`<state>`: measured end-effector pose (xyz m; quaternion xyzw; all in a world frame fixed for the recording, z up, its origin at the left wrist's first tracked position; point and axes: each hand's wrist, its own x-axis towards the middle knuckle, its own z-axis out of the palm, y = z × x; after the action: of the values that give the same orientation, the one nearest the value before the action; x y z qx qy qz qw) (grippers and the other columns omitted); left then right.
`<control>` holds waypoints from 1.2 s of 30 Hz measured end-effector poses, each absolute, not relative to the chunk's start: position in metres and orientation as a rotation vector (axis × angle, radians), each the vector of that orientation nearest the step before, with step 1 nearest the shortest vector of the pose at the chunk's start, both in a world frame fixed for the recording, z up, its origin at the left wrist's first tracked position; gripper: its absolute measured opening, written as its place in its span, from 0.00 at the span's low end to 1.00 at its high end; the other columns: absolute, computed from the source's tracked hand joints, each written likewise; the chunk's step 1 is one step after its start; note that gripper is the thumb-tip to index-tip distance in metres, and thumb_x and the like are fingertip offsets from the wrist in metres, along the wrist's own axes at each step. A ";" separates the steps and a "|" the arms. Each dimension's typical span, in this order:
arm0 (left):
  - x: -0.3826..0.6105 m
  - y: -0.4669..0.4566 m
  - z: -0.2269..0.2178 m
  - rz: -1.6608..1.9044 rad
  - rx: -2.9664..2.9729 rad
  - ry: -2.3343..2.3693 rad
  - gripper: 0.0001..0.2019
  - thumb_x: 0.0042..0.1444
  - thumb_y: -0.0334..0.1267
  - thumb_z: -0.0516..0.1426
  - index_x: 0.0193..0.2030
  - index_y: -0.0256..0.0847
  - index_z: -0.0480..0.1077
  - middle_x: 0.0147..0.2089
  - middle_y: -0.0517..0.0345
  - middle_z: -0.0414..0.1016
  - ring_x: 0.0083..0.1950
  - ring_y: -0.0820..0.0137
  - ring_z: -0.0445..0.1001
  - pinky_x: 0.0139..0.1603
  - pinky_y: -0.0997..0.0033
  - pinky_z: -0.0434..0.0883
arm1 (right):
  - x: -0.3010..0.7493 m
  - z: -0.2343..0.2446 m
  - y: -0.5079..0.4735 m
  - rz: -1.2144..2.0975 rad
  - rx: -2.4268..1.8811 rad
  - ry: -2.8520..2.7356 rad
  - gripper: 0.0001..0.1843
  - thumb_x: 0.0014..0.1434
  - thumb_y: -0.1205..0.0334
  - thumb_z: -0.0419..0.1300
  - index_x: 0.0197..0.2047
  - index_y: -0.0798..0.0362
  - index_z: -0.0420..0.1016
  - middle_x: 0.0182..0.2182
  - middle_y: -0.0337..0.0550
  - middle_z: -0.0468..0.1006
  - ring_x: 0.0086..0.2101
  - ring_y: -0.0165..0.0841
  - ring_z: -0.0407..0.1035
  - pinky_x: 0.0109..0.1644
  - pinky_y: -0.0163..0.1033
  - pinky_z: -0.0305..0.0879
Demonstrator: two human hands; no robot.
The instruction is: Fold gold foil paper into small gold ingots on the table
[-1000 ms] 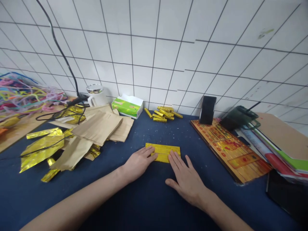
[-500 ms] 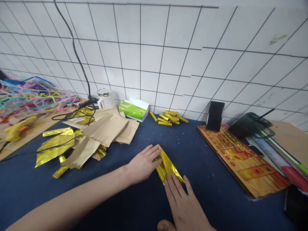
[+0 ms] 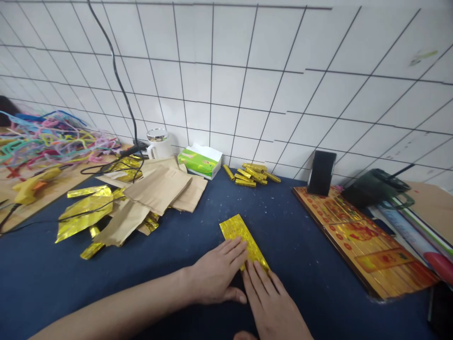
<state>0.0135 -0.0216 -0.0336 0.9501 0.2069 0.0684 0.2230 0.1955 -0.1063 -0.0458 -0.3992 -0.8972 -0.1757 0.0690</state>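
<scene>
A folded strip of shiny gold foil paper [image 3: 236,226] lies slantwise on the dark blue tabletop. My left hand [image 3: 219,269] rests flat, its fingertips on the strip's left middle and its thumb out to the side. Against the near end of the foil, the outstretched fingers of my right hand [image 3: 271,297] press down. Both hands are open, side by side, with fingertips close together. Beyond them, by the wall, sits a small pile of narrow gold foil rolls [image 3: 253,174].
Brown paper pieces [image 3: 159,186] and loose gold foil [image 3: 85,212] lie left. Behind are a white mug [image 3: 159,146] and a tissue pack [image 3: 200,160]. A yellow glue gun [image 3: 35,184] and fuzzy coloured stems [image 3: 53,137] are far left. A phone [image 3: 321,172] stands on an orange package [image 3: 357,236] at right.
My left hand has slid down along the foil towards my right hand, uncovering the strip's far end, which now looks flatter. My right hand stays at the near end. The view has shifted slightly.
</scene>
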 end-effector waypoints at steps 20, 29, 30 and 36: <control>0.016 -0.016 -0.033 0.272 2.649 0.405 0.36 0.48 0.59 0.52 0.57 0.33 0.58 0.61 0.41 0.56 0.65 0.54 0.46 0.64 0.54 0.43 | 0.199 0.010 -0.047 0.499 -1.267 -2.526 0.21 0.61 0.66 0.41 0.53 0.57 0.65 0.54 0.47 0.66 0.55 0.33 0.57 0.59 0.44 0.53; 0.016 -0.014 -0.027 0.256 2.653 0.386 0.39 0.48 0.59 0.53 0.60 0.33 0.52 0.63 0.40 0.50 0.65 0.53 0.42 0.62 0.51 0.45 | 0.207 -0.020 -0.018 0.669 -1.334 -2.701 0.33 0.60 0.48 0.43 0.63 0.59 0.46 0.62 0.47 0.48 0.61 0.33 0.38 0.63 0.45 0.36; 0.016 -0.016 -0.026 0.248 2.653 0.384 0.39 0.48 0.59 0.53 0.61 0.33 0.51 0.63 0.40 0.50 0.65 0.53 0.42 0.63 0.51 0.44 | 0.208 -0.020 -0.019 0.667 -1.347 -2.702 0.34 0.60 0.47 0.42 0.63 0.59 0.46 0.62 0.48 0.47 0.61 0.33 0.37 0.63 0.45 0.36; 0.015 -0.030 -0.026 0.170 2.623 0.349 0.41 0.49 0.59 0.50 0.63 0.31 0.47 0.63 0.40 0.50 0.65 0.55 0.44 0.64 0.56 0.43 | 0.212 -0.017 -0.020 0.649 -1.234 -2.673 0.35 0.59 0.43 0.43 0.63 0.56 0.45 0.62 0.47 0.45 0.61 0.36 0.37 0.62 0.52 0.33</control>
<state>0.0146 -0.0301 -0.0258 0.9597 0.1275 0.0621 0.2427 0.2120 -0.0200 -0.0173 -0.4085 -0.8848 0.2150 0.0634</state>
